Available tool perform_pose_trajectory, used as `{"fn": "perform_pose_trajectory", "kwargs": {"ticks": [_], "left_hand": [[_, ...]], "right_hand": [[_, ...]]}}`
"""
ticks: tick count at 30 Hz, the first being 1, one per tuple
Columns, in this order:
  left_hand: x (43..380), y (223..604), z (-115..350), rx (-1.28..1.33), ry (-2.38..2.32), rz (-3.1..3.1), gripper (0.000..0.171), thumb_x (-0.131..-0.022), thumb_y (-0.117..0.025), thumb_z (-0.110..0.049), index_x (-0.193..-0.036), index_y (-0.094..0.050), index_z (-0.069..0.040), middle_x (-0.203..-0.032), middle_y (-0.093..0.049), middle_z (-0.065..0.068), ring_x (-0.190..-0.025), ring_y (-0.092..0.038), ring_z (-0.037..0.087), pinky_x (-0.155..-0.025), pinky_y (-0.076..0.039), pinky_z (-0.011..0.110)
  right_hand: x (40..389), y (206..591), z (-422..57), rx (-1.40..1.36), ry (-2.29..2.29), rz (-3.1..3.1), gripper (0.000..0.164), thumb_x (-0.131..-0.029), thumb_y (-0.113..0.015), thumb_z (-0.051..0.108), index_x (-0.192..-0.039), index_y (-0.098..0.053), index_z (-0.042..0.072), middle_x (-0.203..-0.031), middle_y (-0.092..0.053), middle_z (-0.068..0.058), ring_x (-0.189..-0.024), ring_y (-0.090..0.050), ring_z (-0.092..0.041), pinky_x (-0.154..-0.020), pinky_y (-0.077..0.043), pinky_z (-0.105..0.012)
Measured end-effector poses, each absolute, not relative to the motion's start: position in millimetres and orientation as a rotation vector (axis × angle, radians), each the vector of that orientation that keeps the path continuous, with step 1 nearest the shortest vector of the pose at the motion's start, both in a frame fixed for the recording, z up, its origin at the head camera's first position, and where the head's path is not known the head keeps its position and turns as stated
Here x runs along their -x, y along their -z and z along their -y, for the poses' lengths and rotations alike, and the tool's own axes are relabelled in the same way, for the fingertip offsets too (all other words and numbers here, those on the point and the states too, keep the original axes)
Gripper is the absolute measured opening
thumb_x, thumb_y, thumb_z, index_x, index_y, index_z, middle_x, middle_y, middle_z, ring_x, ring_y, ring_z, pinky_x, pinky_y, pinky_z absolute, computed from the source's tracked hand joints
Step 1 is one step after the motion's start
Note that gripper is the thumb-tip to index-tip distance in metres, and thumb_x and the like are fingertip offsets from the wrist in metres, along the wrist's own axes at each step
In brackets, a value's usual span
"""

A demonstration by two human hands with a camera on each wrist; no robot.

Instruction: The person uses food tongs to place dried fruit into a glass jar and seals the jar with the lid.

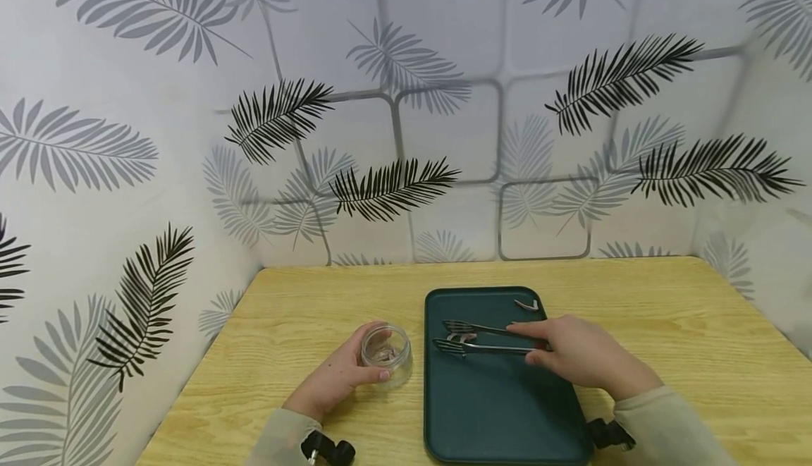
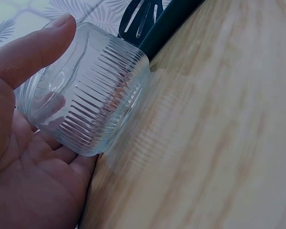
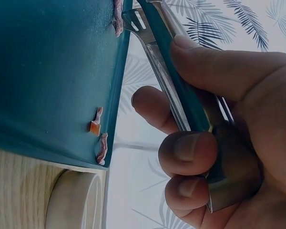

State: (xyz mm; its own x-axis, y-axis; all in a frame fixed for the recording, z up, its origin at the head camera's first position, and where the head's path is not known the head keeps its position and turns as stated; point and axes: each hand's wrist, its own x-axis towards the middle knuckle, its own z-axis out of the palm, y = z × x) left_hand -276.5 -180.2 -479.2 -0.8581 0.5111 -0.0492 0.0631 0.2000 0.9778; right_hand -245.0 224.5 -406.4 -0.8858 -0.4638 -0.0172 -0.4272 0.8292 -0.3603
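Note:
My left hand (image 1: 345, 371) grips a clear glass jar (image 1: 395, 364) on the wooden table, left of a dark green tray (image 1: 495, 409). Ribs run down the jar's side in the left wrist view, and a few small reddish-brown pieces lie inside it. My right hand (image 1: 574, 353) holds metal tongs (image 1: 501, 348) over the tray, the two slotted ends spread apart and pointing left. Between those ends lie small pinkish strips (image 1: 468, 338). Another strip (image 1: 526, 305) lies near the tray's far right corner. In the right wrist view, fingers wrap the tongs' handle.
A pale round-walled container (image 3: 69, 202) stands beside the tray in the right wrist view. The wooden table (image 1: 304, 297) meets a leaf-patterned wall (image 1: 438, 120) at its far edge. The tray has a low raised rim.

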Motion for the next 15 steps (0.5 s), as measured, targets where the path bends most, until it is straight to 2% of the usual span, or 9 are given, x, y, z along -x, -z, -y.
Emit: {"fn": "perform_pose_trajectory", "kwargs": {"ticks": [5, 11, 15], "left_hand": [[276.4, 479.3, 180.6, -0.544, -1.697, -2.119, 0.080, -0.091, -0.078, -0.018, -0.156, -0.031, -0.014, -0.157, -0.038, 0.014, -0.141, -0.039, 0.031, -0.113, -0.029, 0.047], [276.6, 478.8, 180.5, -0.548, -1.694, -2.121, 0.080, -0.092, -0.077, -0.018, -0.157, -0.030, -0.013, -0.157, -0.038, 0.015, -0.141, -0.040, 0.032, -0.113, -0.029, 0.047], [276.7, 478.8, 180.4, -0.546, -1.694, -2.120, 0.080, -0.092, -0.077, -0.017, -0.156, -0.030, -0.014, -0.157, -0.038, 0.015, -0.140, -0.040, 0.032, -0.113, -0.030, 0.046]], "right_hand": [[244.5, 406.9, -224.7, 0.727, 0.526, -2.906, 0.051, -0.095, -0.072, 0.028, -0.144, -0.060, 0.021, -0.072, -0.058, 0.017, -0.050, -0.042, -0.007, -0.055, -0.038, -0.032], [244.4, 406.8, -224.0, 0.737, 0.517, -2.917, 0.050, -0.094, -0.072, 0.027, -0.143, -0.061, 0.021, -0.079, -0.063, 0.020, -0.052, -0.044, -0.005, -0.056, -0.039, -0.031], [244.0, 407.2, -222.9, 0.737, 0.484, -2.930, 0.050, -0.095, -0.072, 0.027, -0.143, -0.061, 0.021, -0.069, -0.055, 0.018, -0.050, -0.042, -0.006, -0.054, -0.037, -0.030]]}}
